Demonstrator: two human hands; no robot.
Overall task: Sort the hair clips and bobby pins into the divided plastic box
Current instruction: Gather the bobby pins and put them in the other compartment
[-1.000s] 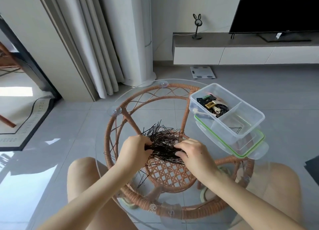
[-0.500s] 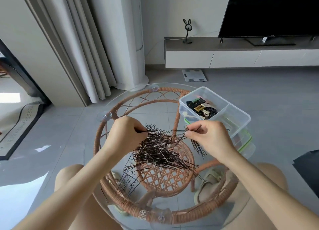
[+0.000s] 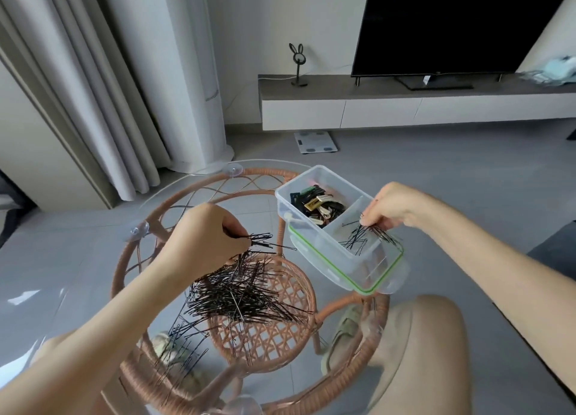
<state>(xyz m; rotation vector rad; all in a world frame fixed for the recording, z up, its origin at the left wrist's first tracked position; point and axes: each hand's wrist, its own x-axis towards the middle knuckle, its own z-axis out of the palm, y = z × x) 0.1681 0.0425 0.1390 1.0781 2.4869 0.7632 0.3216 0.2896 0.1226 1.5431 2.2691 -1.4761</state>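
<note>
L hand [image 3: 205, 240] pinches a few bobby pins [image 3: 260, 238]; the big pile [image 3: 243, 293] lies on the glass table [image 3: 199, 190] just under its fingers. R hand [image 3: 389, 207] pinches a small bunch [image 3: 361, 237] over the near part of the box [image 3: 282, 193], w/ hair clips [image 3: 318, 204] in the part left of its fingertips

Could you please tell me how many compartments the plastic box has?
2: the far compartment holds hair clips, the near compartment bobby pins; the right hand may hide more.

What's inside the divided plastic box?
The far compartment holds a heap of hair clips; the near one a few bobby pins, where the right hand pinches more. The hand hides that compartment's right edge.
</note>
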